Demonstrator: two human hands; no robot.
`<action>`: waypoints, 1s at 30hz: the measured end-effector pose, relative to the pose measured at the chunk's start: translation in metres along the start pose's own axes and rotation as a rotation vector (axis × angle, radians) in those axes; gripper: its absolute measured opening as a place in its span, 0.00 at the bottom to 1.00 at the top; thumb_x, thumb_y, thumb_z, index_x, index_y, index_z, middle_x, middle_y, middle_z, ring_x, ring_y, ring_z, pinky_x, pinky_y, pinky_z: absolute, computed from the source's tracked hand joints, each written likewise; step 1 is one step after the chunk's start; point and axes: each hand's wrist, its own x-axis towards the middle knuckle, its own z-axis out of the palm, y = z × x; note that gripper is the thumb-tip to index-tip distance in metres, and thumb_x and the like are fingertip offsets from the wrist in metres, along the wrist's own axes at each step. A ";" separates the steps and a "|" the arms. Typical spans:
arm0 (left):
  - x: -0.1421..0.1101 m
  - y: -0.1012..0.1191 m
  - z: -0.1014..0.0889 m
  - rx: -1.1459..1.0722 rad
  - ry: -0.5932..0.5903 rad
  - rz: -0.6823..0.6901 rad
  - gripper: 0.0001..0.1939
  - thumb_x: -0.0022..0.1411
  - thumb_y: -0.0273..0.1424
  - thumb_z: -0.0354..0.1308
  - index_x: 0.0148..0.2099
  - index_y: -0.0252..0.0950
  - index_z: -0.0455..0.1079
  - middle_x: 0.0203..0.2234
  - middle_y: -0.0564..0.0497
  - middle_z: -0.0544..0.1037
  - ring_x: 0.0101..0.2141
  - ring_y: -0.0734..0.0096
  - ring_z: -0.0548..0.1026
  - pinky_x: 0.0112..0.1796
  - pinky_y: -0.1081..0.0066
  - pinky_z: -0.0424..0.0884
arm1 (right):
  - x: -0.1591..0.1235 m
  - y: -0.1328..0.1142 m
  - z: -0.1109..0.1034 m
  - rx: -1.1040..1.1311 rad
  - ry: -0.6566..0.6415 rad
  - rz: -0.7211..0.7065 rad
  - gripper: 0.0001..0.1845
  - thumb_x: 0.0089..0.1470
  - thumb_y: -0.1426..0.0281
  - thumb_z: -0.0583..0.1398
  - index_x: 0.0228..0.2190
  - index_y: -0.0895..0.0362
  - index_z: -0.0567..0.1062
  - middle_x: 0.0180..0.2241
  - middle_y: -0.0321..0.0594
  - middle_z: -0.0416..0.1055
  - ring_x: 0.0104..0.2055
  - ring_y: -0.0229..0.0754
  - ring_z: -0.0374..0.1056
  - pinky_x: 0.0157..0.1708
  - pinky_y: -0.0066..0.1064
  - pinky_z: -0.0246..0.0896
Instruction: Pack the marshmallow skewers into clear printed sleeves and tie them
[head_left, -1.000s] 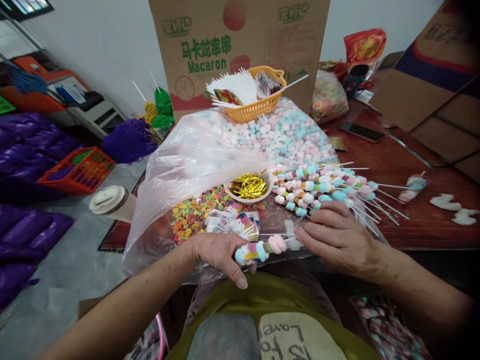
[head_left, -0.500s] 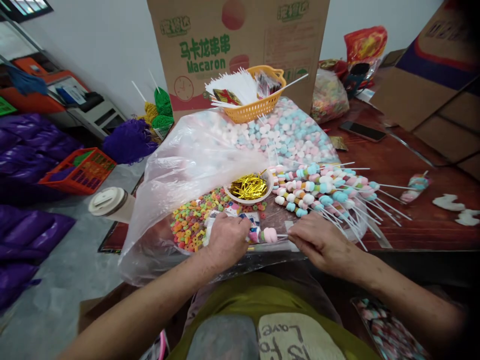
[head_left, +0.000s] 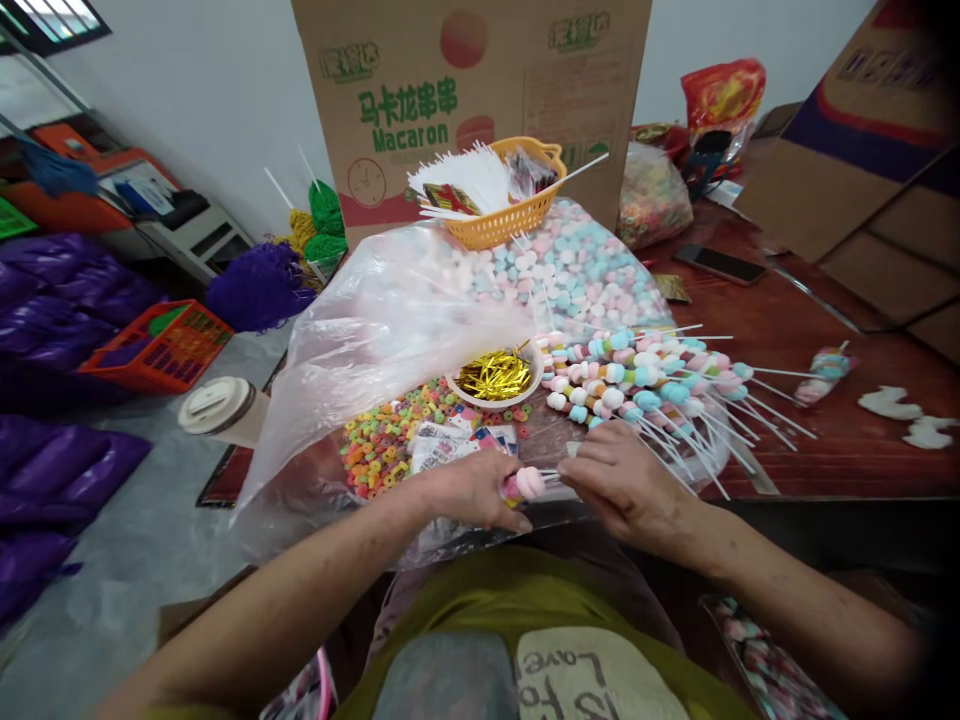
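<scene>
Hands (head_left: 472, 488) hold marshmallow skewer (head_left: 530, 484) at table edge (head_left: 855, 488), heaped skewers (head_left: 649, 378) close

Left hand (head_left: 478, 488) shifted right and nearer, exposing more of the white packets (head_left: 444, 446); less of marshmallow skewer (head_left: 530, 484) showing. Right hand (head_left: 621, 482) slightly farther left.

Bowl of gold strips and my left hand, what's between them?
In the head view, printed packets lie between your left hand and the bowl, beside colourful rings.
</scene>
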 end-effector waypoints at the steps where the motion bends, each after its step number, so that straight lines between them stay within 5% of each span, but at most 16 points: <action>1: 0.004 0.000 0.005 -0.100 -0.040 -0.010 0.14 0.45 0.39 0.62 0.29 0.35 0.64 0.19 0.57 0.68 0.21 0.73 0.67 0.24 0.75 0.61 | 0.001 -0.001 0.003 -0.009 -0.021 -0.003 0.11 0.54 0.78 0.50 0.23 0.58 0.67 0.21 0.38 0.64 0.27 0.39 0.54 0.30 0.33 0.43; 4: 0.011 0.002 0.015 -0.256 -0.120 -0.055 0.16 0.44 0.41 0.63 0.29 0.35 0.64 0.17 0.58 0.66 0.19 0.75 0.66 0.22 0.76 0.61 | 0.001 -0.002 0.014 -0.006 -0.076 -0.016 0.10 0.53 0.77 0.50 0.23 0.58 0.67 0.21 0.38 0.64 0.27 0.39 0.53 0.30 0.33 0.42; 9: 0.000 -0.002 -0.002 0.096 0.008 -0.009 0.29 0.36 0.43 0.67 0.40 0.35 0.66 0.30 0.53 0.71 0.31 0.67 0.69 0.28 0.75 0.62 | -0.003 0.006 0.010 -0.018 -0.090 -0.024 0.10 0.53 0.77 0.50 0.24 0.59 0.69 0.22 0.39 0.64 0.28 0.39 0.53 0.31 0.34 0.42; 13: -0.014 -0.006 -0.012 0.117 -0.048 -0.049 0.18 0.46 0.42 0.62 0.36 0.36 0.69 0.26 0.56 0.72 0.29 0.71 0.69 0.27 0.77 0.62 | -0.007 0.009 -0.001 -0.010 -0.093 -0.048 0.11 0.53 0.78 0.50 0.23 0.58 0.68 0.20 0.38 0.63 0.27 0.39 0.52 0.30 0.33 0.42; 18: -0.023 -0.005 0.008 0.592 0.596 -0.195 0.09 0.55 0.33 0.55 0.39 0.37 0.69 0.32 0.49 0.75 0.33 0.63 0.72 0.32 0.70 0.63 | -0.015 0.011 0.001 0.009 -0.043 0.096 0.12 0.56 0.75 0.50 0.23 0.58 0.68 0.22 0.40 0.66 0.27 0.39 0.57 0.29 0.32 0.45; 21: -0.028 -0.006 0.019 0.846 0.764 -0.160 0.09 0.57 0.33 0.53 0.39 0.36 0.69 0.31 0.45 0.75 0.33 0.59 0.72 0.33 0.65 0.63 | -0.020 0.012 0.003 0.094 -0.013 0.231 0.12 0.58 0.72 0.50 0.24 0.58 0.68 0.22 0.38 0.67 0.26 0.38 0.59 0.29 0.31 0.47; 25: -0.027 -0.008 0.020 0.826 0.703 -0.099 0.12 0.56 0.35 0.55 0.42 0.37 0.68 0.32 0.47 0.76 0.34 0.59 0.73 0.32 0.66 0.63 | -0.022 0.011 0.002 0.193 -0.029 0.247 0.10 0.59 0.71 0.51 0.28 0.58 0.68 0.24 0.38 0.67 0.29 0.37 0.60 0.31 0.30 0.50; 30: -0.018 -0.007 0.013 0.608 0.506 -0.050 0.15 0.55 0.41 0.56 0.42 0.39 0.69 0.32 0.49 0.78 0.33 0.62 0.74 0.30 0.70 0.62 | -0.010 0.009 -0.004 0.104 -0.058 0.065 0.11 0.57 0.74 0.50 0.26 0.58 0.68 0.23 0.38 0.66 0.28 0.38 0.58 0.31 0.31 0.46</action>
